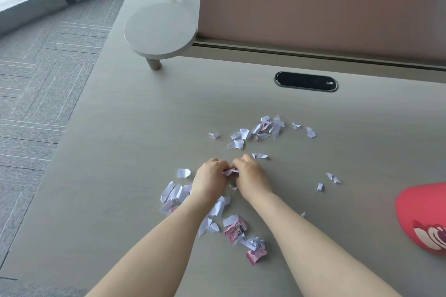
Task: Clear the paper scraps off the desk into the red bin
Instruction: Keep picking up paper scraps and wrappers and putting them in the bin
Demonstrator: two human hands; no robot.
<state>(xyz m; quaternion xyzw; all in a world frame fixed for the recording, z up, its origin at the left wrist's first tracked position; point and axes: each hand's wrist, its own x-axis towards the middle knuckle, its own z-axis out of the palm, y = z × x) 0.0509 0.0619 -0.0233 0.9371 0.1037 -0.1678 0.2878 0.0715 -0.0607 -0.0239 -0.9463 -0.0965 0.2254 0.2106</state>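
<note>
Nearest the person, white and pink paper scraps (pixel 235 229) lie loose on the bench (pixel 120 152) between and under the 2 forearms. Just beyond, the left hand (pixel 210 179) and right hand (pixel 251 177) meet knuckle to knuckle, each grip curled and pinching 1 small scrap (pixel 230 171) between them, held just above the bench. The red bin (pixel 422 214) lies off to the right of that grip, near the frame edge, so the right hand is the nearer one for the carry. Farther out, another cluster of scraps (pixel 260 130) sits beyond both hands, with a few strays toward the bin.
</note>
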